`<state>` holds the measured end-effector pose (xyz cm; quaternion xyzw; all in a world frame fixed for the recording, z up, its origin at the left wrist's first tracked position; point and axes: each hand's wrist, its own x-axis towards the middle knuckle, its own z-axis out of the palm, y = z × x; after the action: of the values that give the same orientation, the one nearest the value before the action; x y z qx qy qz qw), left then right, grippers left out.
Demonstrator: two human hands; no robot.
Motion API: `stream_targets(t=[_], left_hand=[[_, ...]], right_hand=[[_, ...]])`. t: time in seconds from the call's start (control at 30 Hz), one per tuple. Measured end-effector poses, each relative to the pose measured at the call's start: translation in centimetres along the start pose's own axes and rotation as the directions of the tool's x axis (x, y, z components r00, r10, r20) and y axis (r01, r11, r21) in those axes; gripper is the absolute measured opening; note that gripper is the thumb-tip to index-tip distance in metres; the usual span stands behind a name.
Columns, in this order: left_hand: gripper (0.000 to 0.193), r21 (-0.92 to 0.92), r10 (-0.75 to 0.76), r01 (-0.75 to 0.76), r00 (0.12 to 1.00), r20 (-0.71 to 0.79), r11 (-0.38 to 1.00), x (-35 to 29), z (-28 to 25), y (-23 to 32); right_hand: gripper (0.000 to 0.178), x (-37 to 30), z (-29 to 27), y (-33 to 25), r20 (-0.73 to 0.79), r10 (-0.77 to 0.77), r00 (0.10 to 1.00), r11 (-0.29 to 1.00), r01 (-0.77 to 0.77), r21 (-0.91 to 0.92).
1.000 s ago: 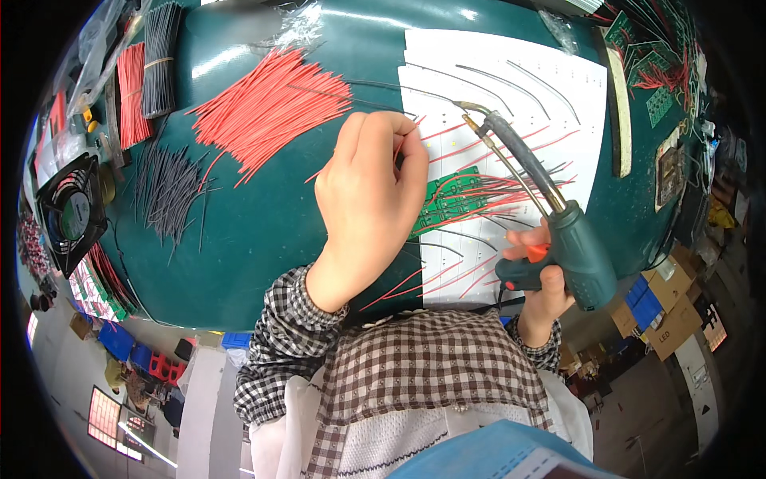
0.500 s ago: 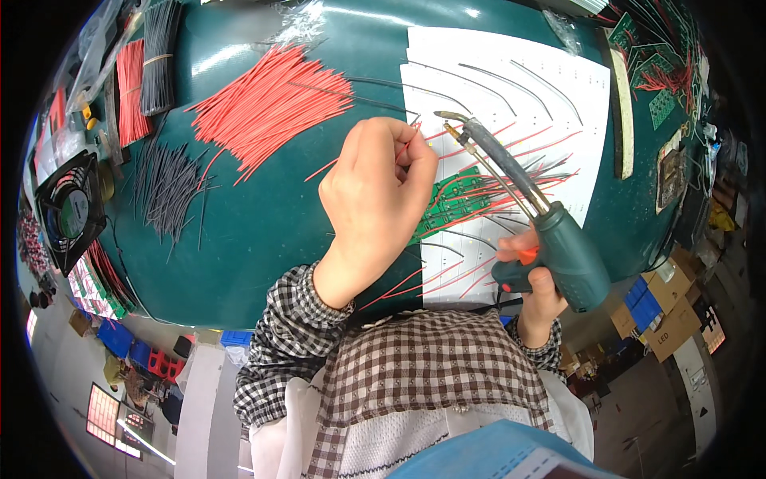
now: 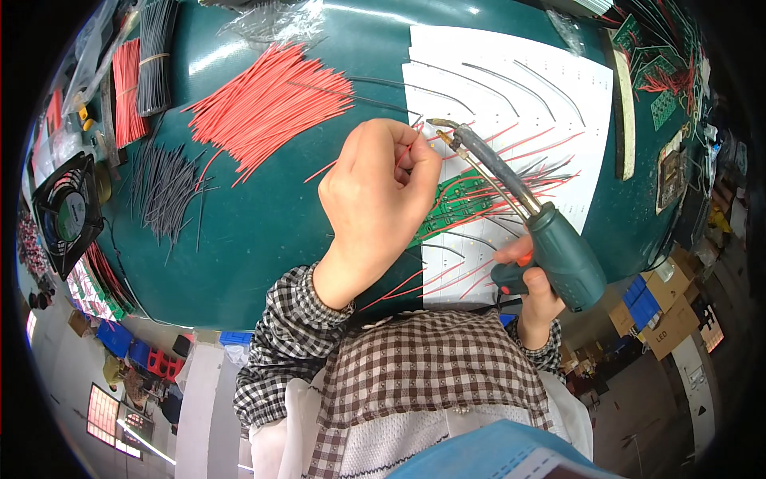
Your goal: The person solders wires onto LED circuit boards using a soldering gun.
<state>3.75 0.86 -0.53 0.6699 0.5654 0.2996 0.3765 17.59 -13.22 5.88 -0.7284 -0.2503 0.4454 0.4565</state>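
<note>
My left hand point(image 3: 375, 199) is closed in a pinch over the left edge of the paper, a thin red wire point(image 3: 413, 145) between thumb and fingers. A red end sticking out at the hand's left side may belong to that wire. My right hand point(image 3: 541, 295) grips a dark green soldering gun point(image 3: 570, 259) by its handle, a finger near the red trigger. The gun's tip points up and left, just beside my left fingertips; I cannot tell whether it touches the wire. Below the tip lies a green circuit board point(image 3: 451, 209) with red and black wires on it, partly hidden by my left hand.
White paper point(image 3: 586, 104) bearing loose black and red wires lies under the board. A heap of red wires point(image 3: 267, 116) and a pile of black wires point(image 3: 163, 191) lie to the left. A black fan point(image 3: 72, 211) stands at the far left, more circuit boards point(image 3: 662, 108) far right.
The soldering gun has moved slightly left, bringing its tip closer to my left fingertips. My left hand has stayed nearly still, keeping its pinch.
</note>
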Motion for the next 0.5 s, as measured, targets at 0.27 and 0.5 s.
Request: stream_targets(t=[0.27,0.5], left_hand=[[0.014,-0.004,-0.003,0.003,1.000,-0.006,1.000,0.02,0.11,-0.03],[0.014,-0.004,-0.008,0.008,1.000,0.001,1.000,0.03,0.02,-0.03]], right_hand=[[0.061,0.08,-0.20,-0.25,0.038,0.012,0.999,0.998,-0.010,-0.066],[0.061,0.22,-0.20,-0.19,0.056,0.001,0.998,0.996,0.004,-0.093]])
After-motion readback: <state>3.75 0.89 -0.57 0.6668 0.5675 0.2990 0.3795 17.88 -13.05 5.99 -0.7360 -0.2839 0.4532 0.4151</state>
